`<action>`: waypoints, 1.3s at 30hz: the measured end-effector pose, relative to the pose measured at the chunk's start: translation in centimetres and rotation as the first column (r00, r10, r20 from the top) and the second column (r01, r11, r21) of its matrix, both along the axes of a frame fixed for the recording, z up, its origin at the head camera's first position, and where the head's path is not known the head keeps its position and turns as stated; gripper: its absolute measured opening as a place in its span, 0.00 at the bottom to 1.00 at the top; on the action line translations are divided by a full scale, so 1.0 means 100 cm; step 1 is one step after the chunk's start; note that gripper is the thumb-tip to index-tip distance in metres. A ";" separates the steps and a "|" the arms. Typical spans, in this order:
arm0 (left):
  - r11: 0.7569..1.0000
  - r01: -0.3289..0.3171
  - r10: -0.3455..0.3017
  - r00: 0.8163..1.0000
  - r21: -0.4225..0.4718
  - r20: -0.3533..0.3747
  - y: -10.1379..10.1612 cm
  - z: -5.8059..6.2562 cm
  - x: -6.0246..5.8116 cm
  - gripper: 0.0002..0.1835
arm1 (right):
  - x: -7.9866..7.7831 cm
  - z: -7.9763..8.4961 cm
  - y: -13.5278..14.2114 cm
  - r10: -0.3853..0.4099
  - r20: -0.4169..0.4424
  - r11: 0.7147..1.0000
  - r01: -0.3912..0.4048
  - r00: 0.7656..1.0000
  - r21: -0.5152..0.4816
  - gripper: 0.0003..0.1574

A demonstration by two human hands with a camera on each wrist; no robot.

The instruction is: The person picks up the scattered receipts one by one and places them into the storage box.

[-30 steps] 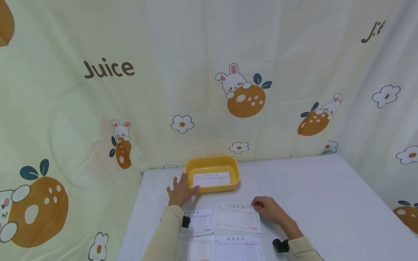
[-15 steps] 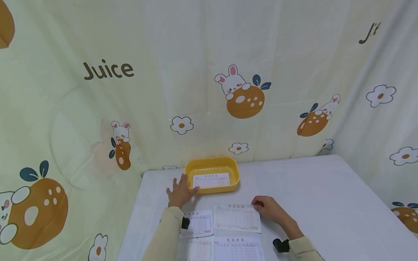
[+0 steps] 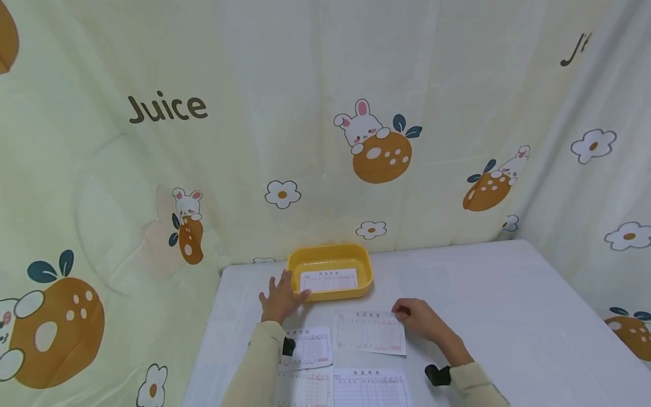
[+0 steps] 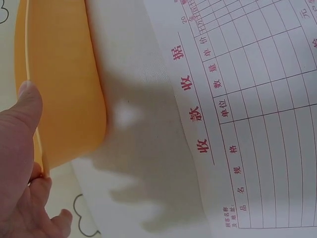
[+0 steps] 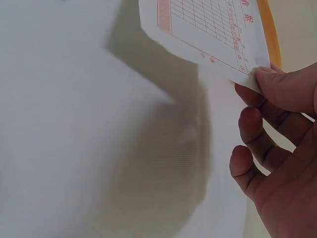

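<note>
My right hand (image 3: 424,321) pinches a receipt slip (image 3: 370,333) by its far right corner, between thumb and fingertips. In the right wrist view the slip (image 5: 213,37) is raised off the white table, its free edge bending and a shadow below it. My left hand (image 3: 280,301) holds the near left corner of a yellow tray (image 3: 330,295), with the thumb on the near rim and the fingers spread along the left side. Another receipt slip (image 3: 329,279) lies inside the tray. In the left wrist view the thumb and fingers sit at the tray's rim (image 4: 69,99).
More printed slips lie in front of the tray: one at the left (image 3: 310,347), one below it (image 3: 305,387), and one at near right (image 3: 371,387). The white table (image 3: 483,299) ends at a patterned curtain (image 3: 315,135) behind.
My right hand has moved slightly away from me, taking the receipt slip up off the table and away from the slip in front of it. The left hand stays on the tray.
</note>
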State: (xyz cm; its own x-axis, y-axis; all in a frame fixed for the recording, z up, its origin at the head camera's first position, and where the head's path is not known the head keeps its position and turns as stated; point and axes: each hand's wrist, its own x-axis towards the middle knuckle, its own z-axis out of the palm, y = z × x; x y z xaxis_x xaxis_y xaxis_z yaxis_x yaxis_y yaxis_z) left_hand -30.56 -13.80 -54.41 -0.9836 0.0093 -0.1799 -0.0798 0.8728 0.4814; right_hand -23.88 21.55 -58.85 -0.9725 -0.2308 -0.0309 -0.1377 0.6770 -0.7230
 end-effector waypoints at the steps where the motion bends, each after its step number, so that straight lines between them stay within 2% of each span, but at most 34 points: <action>1: 1.000 0.000 0.000 1.000 -0.002 0.001 0.000 0.000 0.000 0.48 | -0.001 0.002 0.000 0.002 -0.002 1.000 -0.002 1.000 0.003 0.09; 6: 1.000 0.001 -0.001 1.000 -0.021 0.010 0.000 0.000 -0.001 0.49 | -0.011 0.013 0.003 -0.005 0.011 1.000 0.005 1.000 0.004 0.08; 11: 1.000 -0.001 0.001 1.000 -0.018 0.012 0.001 -0.001 -0.003 0.48 | -0.024 0.032 0.006 0.003 0.003 1.000 -0.003 1.000 -0.005 0.07; 17: 1.000 -0.004 0.005 1.000 -0.013 0.005 0.001 -0.005 -0.003 0.48 | -0.047 0.061 0.008 0.019 -0.031 1.000 -0.019 0.999 -0.009 0.06; 24: 1.000 -0.005 0.005 1.000 -0.006 -0.004 0.001 -0.006 -0.003 0.48 | -0.077 0.103 0.009 0.017 -0.133 1.000 -0.017 0.991 0.002 0.08; 30: 1.000 -0.010 0.010 1.000 -0.005 0.002 0.000 -0.008 -0.004 0.48 | -0.092 0.137 0.005 0.013 -0.186 1.000 -0.012 0.983 0.005 0.09; 34: 1.000 -0.017 0.017 1.000 -0.005 0.009 -0.001 -0.013 -0.006 0.48 | -0.095 0.145 0.001 0.017 -0.183 1.000 -0.017 0.983 0.003 0.09; 39: 1.000 -0.016 0.016 1.000 -0.003 0.014 -0.002 -0.018 -0.011 0.49 | -0.095 0.143 -0.002 0.016 -0.165 1.000 -0.017 0.986 -0.003 0.09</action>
State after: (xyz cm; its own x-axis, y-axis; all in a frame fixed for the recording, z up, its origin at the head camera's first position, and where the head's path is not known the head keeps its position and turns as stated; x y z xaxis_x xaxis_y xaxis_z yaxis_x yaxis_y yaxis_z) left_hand -31.70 -14.00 -56.24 -0.9809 -0.0074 -0.1942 -0.1011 0.8729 0.4774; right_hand -33.41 21.39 -44.58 -0.9602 -0.2470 0.1305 -0.2666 0.6704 -0.6924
